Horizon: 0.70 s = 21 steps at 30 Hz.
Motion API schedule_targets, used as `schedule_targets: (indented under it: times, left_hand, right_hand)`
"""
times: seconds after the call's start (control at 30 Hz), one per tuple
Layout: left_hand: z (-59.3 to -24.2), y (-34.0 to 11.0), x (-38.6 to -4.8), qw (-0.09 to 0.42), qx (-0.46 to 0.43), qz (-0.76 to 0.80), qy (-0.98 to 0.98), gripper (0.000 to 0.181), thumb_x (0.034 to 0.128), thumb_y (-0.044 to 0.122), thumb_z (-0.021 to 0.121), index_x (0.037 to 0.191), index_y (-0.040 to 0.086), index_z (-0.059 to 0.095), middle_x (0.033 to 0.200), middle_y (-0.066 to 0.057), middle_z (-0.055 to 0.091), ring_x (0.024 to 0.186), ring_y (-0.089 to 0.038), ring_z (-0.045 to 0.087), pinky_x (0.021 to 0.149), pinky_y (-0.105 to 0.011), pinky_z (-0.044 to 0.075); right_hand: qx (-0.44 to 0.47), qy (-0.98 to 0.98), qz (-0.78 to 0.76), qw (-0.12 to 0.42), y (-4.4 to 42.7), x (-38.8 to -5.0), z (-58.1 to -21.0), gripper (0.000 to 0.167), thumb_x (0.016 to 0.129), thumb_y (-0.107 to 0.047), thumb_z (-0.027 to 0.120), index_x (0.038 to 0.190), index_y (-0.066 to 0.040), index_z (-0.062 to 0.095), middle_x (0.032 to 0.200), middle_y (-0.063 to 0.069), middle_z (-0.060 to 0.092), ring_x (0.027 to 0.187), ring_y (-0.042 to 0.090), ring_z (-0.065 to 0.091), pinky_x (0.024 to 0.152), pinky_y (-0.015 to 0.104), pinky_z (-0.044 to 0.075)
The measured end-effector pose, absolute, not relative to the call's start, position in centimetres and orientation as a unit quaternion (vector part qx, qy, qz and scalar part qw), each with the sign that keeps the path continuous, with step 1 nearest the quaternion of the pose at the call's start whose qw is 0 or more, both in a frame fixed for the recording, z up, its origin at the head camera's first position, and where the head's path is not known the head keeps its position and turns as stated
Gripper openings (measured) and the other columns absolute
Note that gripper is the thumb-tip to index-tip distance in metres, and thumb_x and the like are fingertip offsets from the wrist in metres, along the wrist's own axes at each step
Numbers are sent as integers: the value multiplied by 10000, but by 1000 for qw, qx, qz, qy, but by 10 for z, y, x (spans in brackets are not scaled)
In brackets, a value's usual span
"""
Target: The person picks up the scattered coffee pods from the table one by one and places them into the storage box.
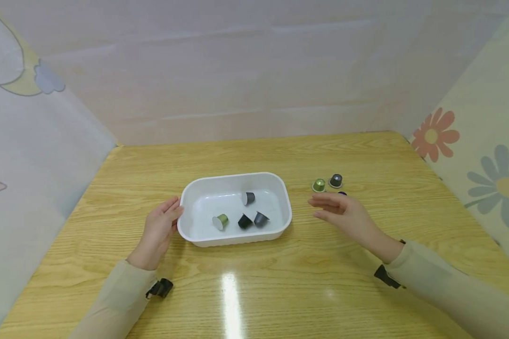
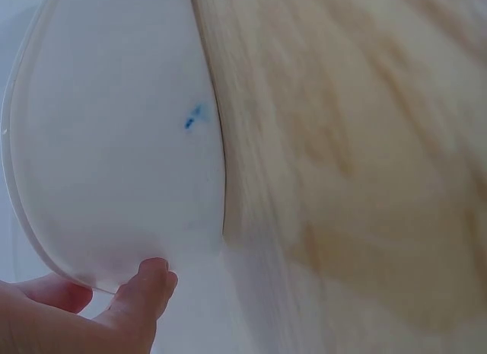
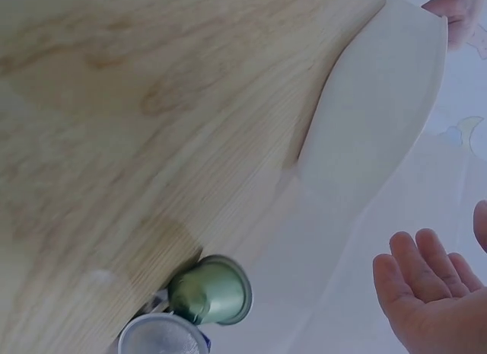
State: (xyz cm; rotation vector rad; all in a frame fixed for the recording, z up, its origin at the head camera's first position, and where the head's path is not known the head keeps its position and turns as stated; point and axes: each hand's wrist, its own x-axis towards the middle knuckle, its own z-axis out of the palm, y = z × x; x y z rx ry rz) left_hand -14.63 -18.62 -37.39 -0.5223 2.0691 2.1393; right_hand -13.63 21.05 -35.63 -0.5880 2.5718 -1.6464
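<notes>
Near the middle of the light wooden tabletop (image 1: 288, 278), a white plastic tub with rounded corners (image 1: 220, 202) sits upright, with your left hand (image 1: 157, 230) at its nine o'clock end. You hold that end in a narrow pinch, thumb over the rim and fingers against the outer wall, which bears a small blue smudge (image 2: 195, 116). Four small cup-shaped capsules lie tipped in the tub: a grey capsule (image 1: 249, 198) at one o'clock, a slate-grey capsule (image 1: 260, 219) at four, a black capsule (image 1: 244, 221) just beside it at five, and a pale green capsule (image 1: 222, 220) at half past seven, its whitish lid showing.

Your right hand (image 1: 351, 219) is at three o'clock from the tub, apart from it, with thumb and fingers parted wide around bare air. At two o'clock, just past your fingertips, a shiny green capsule (image 1: 319, 185) and a dark metallic capsule (image 1: 336, 180) stand lid down; a deep blue capsule (image 1: 342, 193) is mostly hidden behind that hand.

Farther out, your beige sleeves (image 1: 114, 296) come from seven and four o'clock. A pale backdrop (image 1: 237, 84) rises at twelve, with a printed red flower (image 1: 430, 136) at two.
</notes>
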Motion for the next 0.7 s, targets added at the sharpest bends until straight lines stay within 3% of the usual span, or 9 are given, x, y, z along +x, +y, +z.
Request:
schedule_targets:
  times: [0.13, 0.4, 0.47, 0.6, 0.7]
  left_hand:
    - [-374, -186, -146, 59, -172, 707, 683, 552, 1036, 73, 440, 1535, 15, 210, 1551, -123, 299, 1342, -260, 378, 767, -137, 456]
    - [-374, -186, -146, 56, -174, 707, 683, 547, 1034, 67, 440, 1531, 8, 219, 1547, -127, 307, 1339, -259, 382, 774, -142, 459]
    - [-374, -186, -146, 56, -174, 707, 683, 547, 1034, 67, 440, 1531, 8, 219, 1546, -127, 308, 1342, -260, 380, 777, -144, 459]
    - [-374, -186, -146, 55, -176, 707, 683, 547, 1035, 70, 442, 1532, 11, 221, 1546, -128, 309, 1345, -259, 378, 778, -144, 457]
    - [-375, -186, -147, 55, -176, 706, 683, 547, 1035, 74, 444, 1532, 14, 223, 1547, -128, 308, 1346, -257, 377, 783, -145, 456]
  right_hand:
    - [-181, 828, -530, 7, 218, -134, -356, 373, 923, -10, 647, 1264, 113, 561, 1240, 261, 601, 1003, -49, 593, 833, 186, 499]
    - [-164, 830, -533, -8, 229, -131, -358, 380, 924, -44, 662, 1270, 85, 573, 1230, 260, 604, 1003, -24, 604, 815, 190, 508]
    - [-159, 830, -534, -13, 231, -130, -358, 383, 923, -51, 665, 1273, 77, 575, 1219, 216, 624, 994, -18, 609, 812, 201, 514]
    - [-156, 834, -529, -23, 236, -130, -360, 397, 924, -68, 669, 1283, 70, 572, 1166, -13, 670, 986, -12, 619, 806, 216, 522]
    - [-150, 842, -518, -29, 240, -129, -360, 410, 926, -91, 673, 1295, 56, 573, 1177, -10, 668, 992, -34, 608, 810, 199, 513]
